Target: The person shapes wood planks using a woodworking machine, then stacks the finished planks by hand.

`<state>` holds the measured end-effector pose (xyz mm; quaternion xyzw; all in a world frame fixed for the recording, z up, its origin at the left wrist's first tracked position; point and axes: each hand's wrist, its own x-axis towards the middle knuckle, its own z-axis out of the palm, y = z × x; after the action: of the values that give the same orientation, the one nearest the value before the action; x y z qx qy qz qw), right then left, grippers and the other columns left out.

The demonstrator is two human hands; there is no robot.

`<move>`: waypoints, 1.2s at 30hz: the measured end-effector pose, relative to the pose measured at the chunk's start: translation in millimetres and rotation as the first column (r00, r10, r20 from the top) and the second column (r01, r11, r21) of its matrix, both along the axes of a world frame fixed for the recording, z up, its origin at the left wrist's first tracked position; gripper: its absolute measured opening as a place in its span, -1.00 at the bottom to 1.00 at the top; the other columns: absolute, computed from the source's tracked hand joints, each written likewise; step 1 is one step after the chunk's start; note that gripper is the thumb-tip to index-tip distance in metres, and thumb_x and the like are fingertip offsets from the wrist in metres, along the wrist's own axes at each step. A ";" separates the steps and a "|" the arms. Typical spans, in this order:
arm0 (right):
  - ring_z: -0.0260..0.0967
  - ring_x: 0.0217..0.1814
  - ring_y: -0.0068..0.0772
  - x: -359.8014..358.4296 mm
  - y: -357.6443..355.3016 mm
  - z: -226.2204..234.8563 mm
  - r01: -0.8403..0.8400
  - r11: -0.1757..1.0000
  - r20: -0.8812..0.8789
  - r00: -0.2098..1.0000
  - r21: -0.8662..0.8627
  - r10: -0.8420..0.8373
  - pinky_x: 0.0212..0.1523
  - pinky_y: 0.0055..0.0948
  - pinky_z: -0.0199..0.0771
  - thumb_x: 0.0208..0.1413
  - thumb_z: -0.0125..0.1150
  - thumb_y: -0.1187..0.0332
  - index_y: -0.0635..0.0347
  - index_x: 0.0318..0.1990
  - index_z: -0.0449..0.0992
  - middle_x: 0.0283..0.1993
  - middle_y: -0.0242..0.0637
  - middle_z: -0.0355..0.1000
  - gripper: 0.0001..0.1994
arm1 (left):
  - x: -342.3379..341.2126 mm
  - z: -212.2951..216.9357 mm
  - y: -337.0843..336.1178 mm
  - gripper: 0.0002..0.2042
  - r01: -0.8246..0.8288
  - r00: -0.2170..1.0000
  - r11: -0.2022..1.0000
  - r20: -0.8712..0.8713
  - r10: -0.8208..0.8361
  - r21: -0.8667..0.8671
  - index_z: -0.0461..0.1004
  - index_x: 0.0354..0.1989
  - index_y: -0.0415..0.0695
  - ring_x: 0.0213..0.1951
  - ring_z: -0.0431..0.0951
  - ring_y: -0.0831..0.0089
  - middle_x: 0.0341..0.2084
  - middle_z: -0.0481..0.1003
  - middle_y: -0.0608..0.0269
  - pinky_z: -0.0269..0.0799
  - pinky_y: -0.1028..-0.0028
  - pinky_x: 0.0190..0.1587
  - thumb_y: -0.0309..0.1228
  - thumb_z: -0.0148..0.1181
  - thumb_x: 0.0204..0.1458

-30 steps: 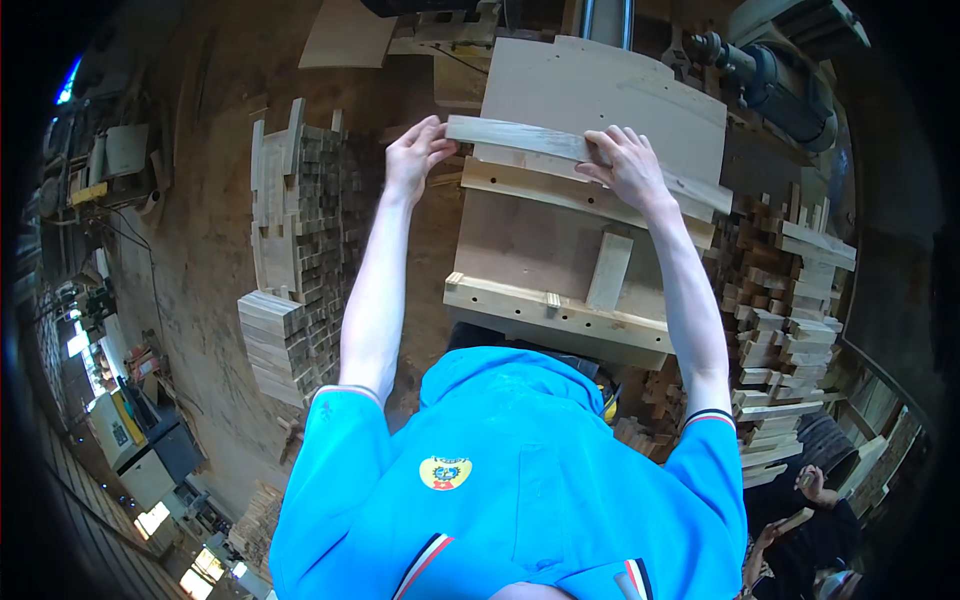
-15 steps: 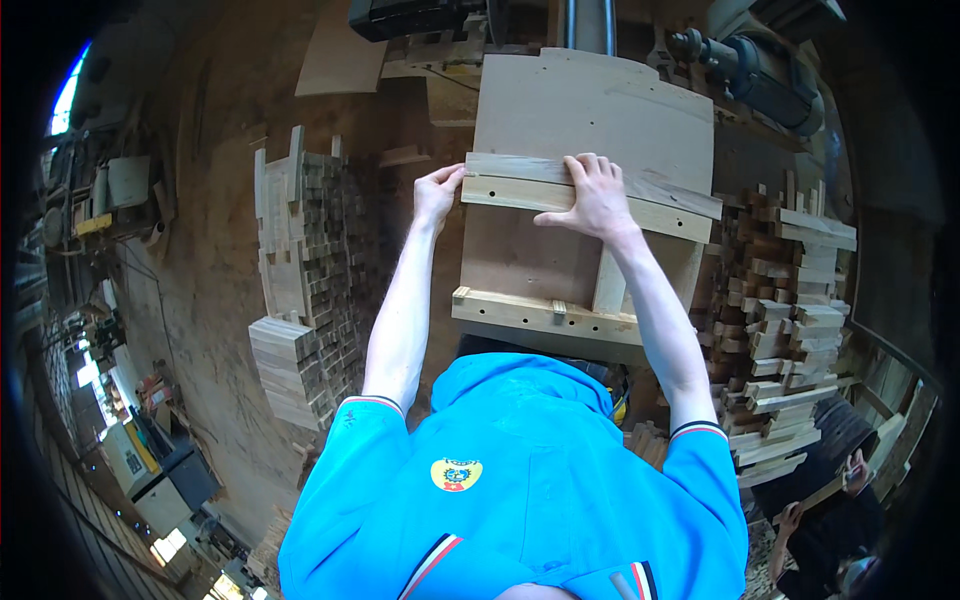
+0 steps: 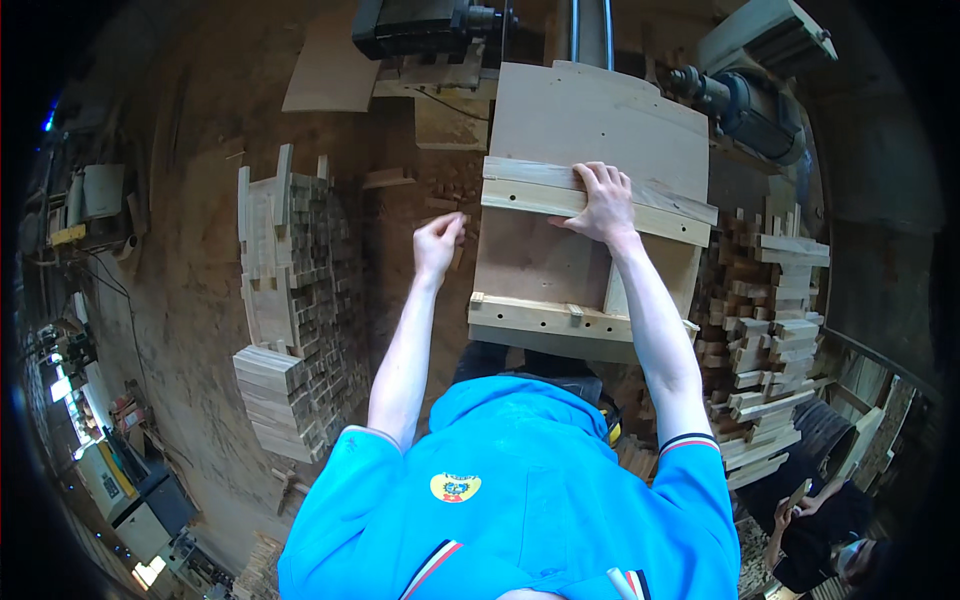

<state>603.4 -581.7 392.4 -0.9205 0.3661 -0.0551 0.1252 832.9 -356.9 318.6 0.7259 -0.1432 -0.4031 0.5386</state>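
Observation:
A pale wooden strip [image 3: 660, 196] lies along a fence bar with holes [image 3: 540, 199], which crosses a plywood sled [image 3: 600, 110] in front of me. My right hand [image 3: 606, 205] grips the strip near its middle, fingers over the far edge and thumb on the near side by the bar. My left hand [image 3: 438, 247] hovers apart from the sled, left of the bar's end. Its fingers are pinched together, and I cannot make out whether anything small is between them. A second holed bar [image 3: 550, 317] runs along the sled's near edge.
Stacked wooden pieces stand left [image 3: 285, 300] and right [image 3: 770, 340]. Beyond the sled are two steel rails [image 3: 608, 35], a motor [image 3: 755, 115] at right and a dark machine head [image 3: 410, 28] at left. Another person [image 3: 830, 530] holds a piece at lower right.
My left hand has come off the strip's left end and moved toward me, away from the sled. My right hand stays on the strip. The whole view has shifted slightly.

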 end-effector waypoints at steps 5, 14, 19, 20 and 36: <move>0.23 0.33 -0.18 31.8 -61.4 -2.2 -0.011 1.000 -0.027 1.000 -0.019 0.011 0.40 -0.10 0.13 -0.43 0.58 -0.26 0.00 0.23 0.42 0.18 -0.29 0.35 -0.02 | 15.1 -33.6 92.5 -0.77 0.092 0.962 0.954 0.224 -0.159 0.284 0.67 -0.13 -0.24 -0.31 0.66 0.52 -0.33 0.69 0.16 0.55 0.52 -0.22 -0.35 0.29 0.16; 0.24 0.33 -0.15 97.1 -202.7 -2.4 0.011 1.000 -0.055 0.998 -0.004 -0.011 0.39 -0.11 0.14 -0.43 0.58 -0.27 0.00 0.22 0.45 0.19 -0.27 0.37 -0.03 | -16.0 -55.1 259.0 -0.78 0.203 0.929 0.710 0.096 -0.357 0.674 0.67 -0.14 -0.21 -0.37 0.66 0.48 -0.36 0.69 0.15 0.57 0.42 -0.26 -0.38 0.27 0.11; 0.23 0.35 -0.15 125.0 -266.4 -7.6 -0.001 0.998 -0.074 0.997 -0.068 -0.004 0.36 -0.13 0.19 -0.38 0.52 -0.32 -0.02 0.24 0.45 0.22 -0.28 0.37 -0.03 | -53.7 -39.1 273.8 -0.76 0.219 0.962 0.663 -0.044 -0.270 0.716 0.65 -0.06 -0.22 -0.40 0.64 0.52 -0.34 0.69 0.22 0.56 0.46 -0.30 -0.39 0.27 0.15; 0.23 0.35 -0.15 129.0 -275.2 -7.8 -0.004 0.998 -0.071 0.997 -0.062 0.000 0.36 -0.13 0.19 -0.38 0.52 -0.32 -0.02 0.24 0.45 0.22 -0.28 0.37 -0.03 | -58.3 -36.1 271.5 -0.74 0.214 0.969 0.652 -0.077 -0.233 0.727 0.63 -0.03 -0.22 -0.38 0.64 0.52 -0.30 0.69 0.21 0.56 0.47 -0.30 -0.39 0.26 0.17; 0.25 0.30 -0.07 106.3 -231.1 -17.1 0.084 0.993 -0.058 0.995 0.087 -0.079 0.33 -0.10 0.16 0.18 0.02 -0.30 0.05 0.16 0.56 0.15 -0.08 0.42 -0.33 | -65.9 -16.3 253.6 -0.69 0.168 0.983 0.716 -0.168 -0.071 0.678 0.61 0.01 -0.23 -0.40 0.61 0.53 -0.29 0.69 0.19 0.53 0.50 -0.30 -0.34 0.28 0.16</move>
<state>709.7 -812.8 375.3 -0.8995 0.4087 -0.0185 0.1537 767.1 -103.3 302.2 0.8353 0.0053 -0.5075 0.2114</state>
